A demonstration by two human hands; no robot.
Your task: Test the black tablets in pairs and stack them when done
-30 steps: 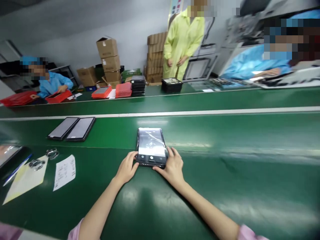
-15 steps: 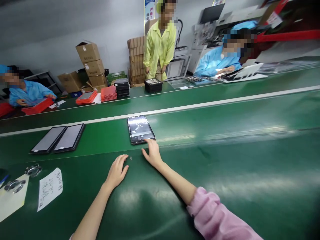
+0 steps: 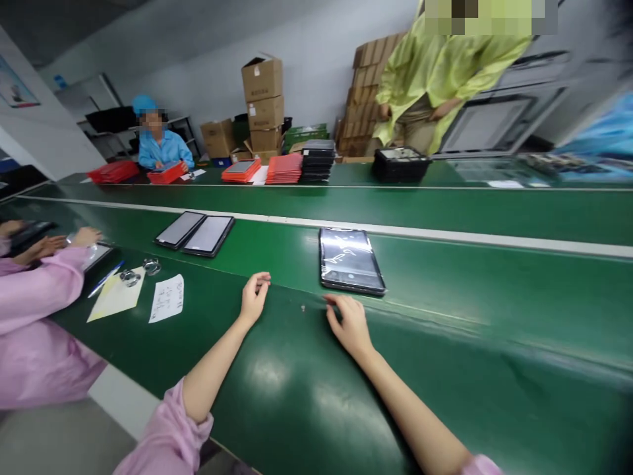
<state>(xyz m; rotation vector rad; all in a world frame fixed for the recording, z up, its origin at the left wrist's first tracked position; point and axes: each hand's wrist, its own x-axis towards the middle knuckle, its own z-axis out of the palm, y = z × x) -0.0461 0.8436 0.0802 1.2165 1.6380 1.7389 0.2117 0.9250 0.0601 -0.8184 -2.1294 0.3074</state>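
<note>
A tablet (image 3: 350, 258) with a lit screen and a glossy, wrinkled film lies flat on the green bench. Just below its near edge is my right hand (image 3: 349, 322), fingers slightly bent and thumb apart, holding nothing and not touching the tablet. My left hand (image 3: 254, 297) hovers or rests at the seam of the bench, fingers loosely curved, with nothing visible in it. Between the two hands lies a tiny pale scrap (image 3: 303, 308). Farther left, two more tablets, one (image 3: 179, 229) beside the other (image 3: 210, 235), lie with pale grey faces up.
To the left are a handwritten note (image 3: 167, 299), a yellowish sheet (image 3: 116, 297), a pen (image 3: 106, 278) and clear tape rolls (image 3: 130, 278). A co-worker's pink sleeve (image 3: 44, 284) reaches in there. Across the bench, stacks of red trays (image 3: 284, 169) and black trays (image 3: 317, 161) stand near other people.
My view has swung left, so the bench things appear farther right and the co-worker's pink sleeve shows. My right hand has come off the tablet's near edge, back toward me.
</note>
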